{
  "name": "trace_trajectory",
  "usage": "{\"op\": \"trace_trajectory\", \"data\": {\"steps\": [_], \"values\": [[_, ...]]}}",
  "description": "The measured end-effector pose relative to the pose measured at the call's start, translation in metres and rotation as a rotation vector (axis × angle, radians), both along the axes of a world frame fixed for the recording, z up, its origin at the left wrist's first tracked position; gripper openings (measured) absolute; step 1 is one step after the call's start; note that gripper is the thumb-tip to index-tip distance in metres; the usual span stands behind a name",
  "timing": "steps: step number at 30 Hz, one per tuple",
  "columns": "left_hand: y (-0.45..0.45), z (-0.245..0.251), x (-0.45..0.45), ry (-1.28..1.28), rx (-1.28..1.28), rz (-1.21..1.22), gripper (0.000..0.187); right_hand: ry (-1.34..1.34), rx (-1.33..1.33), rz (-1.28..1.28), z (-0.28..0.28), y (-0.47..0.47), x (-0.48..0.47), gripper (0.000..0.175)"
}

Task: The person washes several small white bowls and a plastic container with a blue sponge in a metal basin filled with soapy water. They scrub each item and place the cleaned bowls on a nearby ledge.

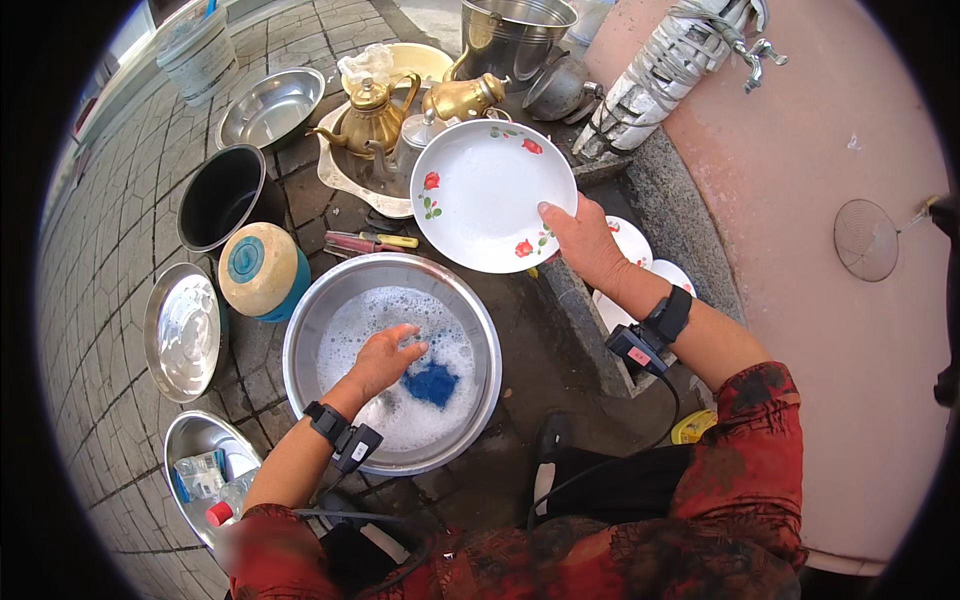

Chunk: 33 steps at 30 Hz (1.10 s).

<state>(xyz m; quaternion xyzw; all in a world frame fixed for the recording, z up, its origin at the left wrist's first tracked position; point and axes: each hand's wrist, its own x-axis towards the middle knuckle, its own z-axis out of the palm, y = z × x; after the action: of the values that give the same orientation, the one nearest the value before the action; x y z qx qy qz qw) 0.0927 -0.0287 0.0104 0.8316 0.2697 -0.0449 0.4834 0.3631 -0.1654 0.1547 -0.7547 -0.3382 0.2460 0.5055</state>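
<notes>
My right hand point(581, 236) grips the lower right rim of a white plate point(491, 191) with red roses, its thumb on the upper face. The plate is held above the ground, beyond a wide metal basin point(486, 375) of foamy water. My left hand point(386, 360) hovers over or just touches the suds point(375, 307) in that basin, fingers apart and holding nothing. A blue cloth or scrubbing pad point(431, 384) lies in the foam beside it. More flowered plates point(630, 244) rest in a stone trough point(577, 315) at the right, partly hidden by my right forearm.
Brass teapots point(373, 116) crowd a tray point(330, 165) at the top. A steel bucket point(514, 41) and wrapped tap pipe point(652, 75) stand behind. Left are a dark pot point(225, 196), a blue-and-cream container point(262, 270) and metal bowls point(182, 334). Knives point(367, 241) lie beyond the basin.
</notes>
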Motion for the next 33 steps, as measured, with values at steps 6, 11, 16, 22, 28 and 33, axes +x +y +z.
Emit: {"op": "trace_trajectory", "data": {"steps": [6,11,16,22,28,33], "values": [[0.005,-0.024,-0.005,0.165,0.211,-0.048,0.043,0.216,0.140,-0.352,0.015,-0.064,0.089,0.035],[0.001,-0.036,-0.001,0.221,0.249,-0.114,0.038,0.288,0.129,-0.681,-0.013,-0.145,0.156,0.038],[-0.002,-0.046,0.004,0.244,0.275,-0.136,0.034,0.359,-0.146,-0.946,-0.063,-0.225,0.198,0.034],[-0.002,-0.055,0.014,0.261,0.296,-0.148,0.032,0.288,-0.404,-1.083,-0.105,-0.302,0.219,0.032],[-0.002,-0.055,0.024,0.298,0.337,-0.159,0.029,0.360,-0.518,-1.012,-0.144,-0.323,0.228,0.032],[-0.001,-0.060,0.025,0.296,0.344,-0.202,0.029,0.493,-0.397,-1.056,-0.170,-0.325,0.229,0.032]]}}
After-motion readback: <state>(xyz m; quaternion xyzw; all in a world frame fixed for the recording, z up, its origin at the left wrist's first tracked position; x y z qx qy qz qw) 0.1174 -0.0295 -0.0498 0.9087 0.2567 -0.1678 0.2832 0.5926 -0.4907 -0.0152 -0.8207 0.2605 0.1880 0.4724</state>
